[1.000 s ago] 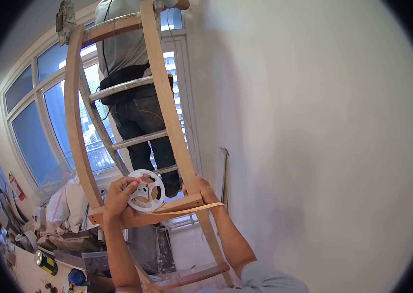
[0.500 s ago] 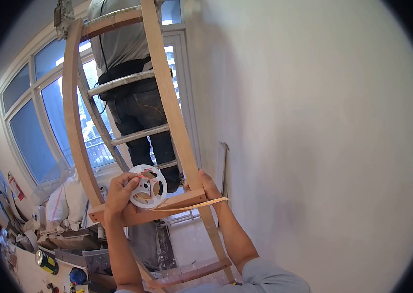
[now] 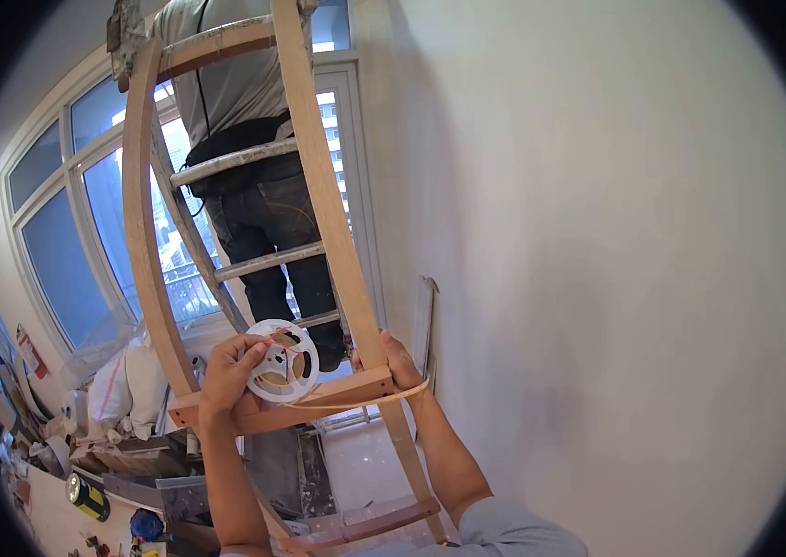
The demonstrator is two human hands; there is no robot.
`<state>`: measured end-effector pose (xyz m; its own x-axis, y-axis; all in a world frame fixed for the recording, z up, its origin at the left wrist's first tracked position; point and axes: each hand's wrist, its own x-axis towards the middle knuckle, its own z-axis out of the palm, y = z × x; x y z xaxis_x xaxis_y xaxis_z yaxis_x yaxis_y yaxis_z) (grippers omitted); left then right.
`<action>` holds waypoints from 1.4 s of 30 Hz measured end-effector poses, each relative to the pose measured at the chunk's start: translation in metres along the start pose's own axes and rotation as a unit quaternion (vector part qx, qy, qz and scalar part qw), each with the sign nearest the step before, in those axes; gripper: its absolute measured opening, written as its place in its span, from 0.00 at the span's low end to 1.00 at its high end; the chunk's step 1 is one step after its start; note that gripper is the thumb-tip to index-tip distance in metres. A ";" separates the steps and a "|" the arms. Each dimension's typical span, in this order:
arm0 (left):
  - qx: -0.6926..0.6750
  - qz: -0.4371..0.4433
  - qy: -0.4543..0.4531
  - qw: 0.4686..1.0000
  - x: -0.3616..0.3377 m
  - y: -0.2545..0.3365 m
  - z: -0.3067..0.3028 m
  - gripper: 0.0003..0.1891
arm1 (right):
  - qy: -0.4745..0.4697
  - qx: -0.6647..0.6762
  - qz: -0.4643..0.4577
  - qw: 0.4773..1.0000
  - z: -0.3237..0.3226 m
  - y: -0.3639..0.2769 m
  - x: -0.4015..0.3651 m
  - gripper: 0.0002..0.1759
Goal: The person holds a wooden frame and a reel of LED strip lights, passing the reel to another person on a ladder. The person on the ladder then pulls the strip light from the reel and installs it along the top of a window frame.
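Note:
My left hand [image 3: 228, 371] pinches the edge of a white reel [image 3: 282, 362] with thin red wires across its face. The reel is in front of the lower rung of a wooden ladder [image 3: 330, 176]. At that rung's right end, my right hand [image 3: 399, 360] is wrapped round the ladder's right rail. From the reel a pale yellowish strip [image 3: 346, 406] runs right, below the rung, to my right wrist and passes beside it. Part of the right hand's fingers is hidden behind the rail.
Behind the wooden ladder, a person [image 3: 267, 200] in dark trousers stands on another ladder [image 3: 240, 162]. White sacks [image 3: 128, 390] lie under the windows at left. A green-and-black can [image 3: 88, 497] is at lower left. A pale wall [image 3: 597, 278] fills the right side.
The reel and my left hand have shifted very slightly down. The strip near my right wrist has moved a little left and now curves upward more. Both grips look the same.

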<state>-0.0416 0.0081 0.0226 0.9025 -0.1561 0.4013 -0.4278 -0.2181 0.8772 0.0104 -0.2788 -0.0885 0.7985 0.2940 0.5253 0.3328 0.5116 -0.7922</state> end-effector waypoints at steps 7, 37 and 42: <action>0.018 0.018 0.002 1.000 -0.002 0.005 0.002 0.09 | 0.026 0.029 0.012 0.999 0.011 -0.011 -0.004 0.32; 0.012 0.025 -0.001 1.000 0.001 0.001 0.000 0.10 | 0.056 0.005 0.019 0.998 0.008 -0.007 -0.005 0.31; 0.001 0.004 0.005 1.000 -0.001 0.004 0.001 0.10 | 0.046 -0.001 0.014 0.999 0.009 -0.010 -0.004 0.32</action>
<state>-0.0438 0.0065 0.0256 0.8995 -0.1487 0.4109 -0.4352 -0.2191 0.8733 -0.0005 -0.2779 -0.0796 0.8501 0.2336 0.4719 0.3098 0.5026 -0.8071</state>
